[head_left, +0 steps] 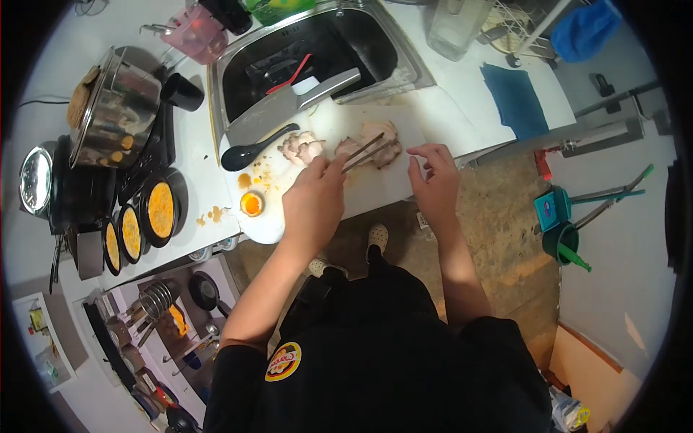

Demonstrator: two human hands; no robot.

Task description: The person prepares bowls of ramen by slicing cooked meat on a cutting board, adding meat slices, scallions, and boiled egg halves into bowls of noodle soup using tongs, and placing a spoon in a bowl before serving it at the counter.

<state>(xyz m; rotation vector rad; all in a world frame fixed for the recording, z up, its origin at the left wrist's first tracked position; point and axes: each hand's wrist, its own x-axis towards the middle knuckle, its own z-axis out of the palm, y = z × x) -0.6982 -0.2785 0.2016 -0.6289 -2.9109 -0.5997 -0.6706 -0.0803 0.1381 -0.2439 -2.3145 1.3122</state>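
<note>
My left hand (pixel 315 203) is closed round a pair of chopsticks (pixel 366 151), whose tips reach over the sliced meat (pixel 380 144) on the white cutting board (pixel 390 189). To the right of that meat, my right hand (pixel 435 180) is raised with its fingers apart and curved, holding nothing. More meat slices (pixel 302 147) lie on the board near a black spoon (pixel 253 153). A halved egg (pixel 252 203) with an orange yolk sits at the board's left end, beside brown spills. Behind the meat, a cleaver (pixel 271 112) lies along the sink's edge.
Three black bowls of yellowish soup (pixel 160 208) stand at the left, near a large pot (pixel 126 108). The sink (pixel 310 47) holds a red utensil (pixel 290 73). A blue cloth (pixel 515 101) hangs over the counter's right edge. A black cup (pixel 182 92) is left of the sink.
</note>
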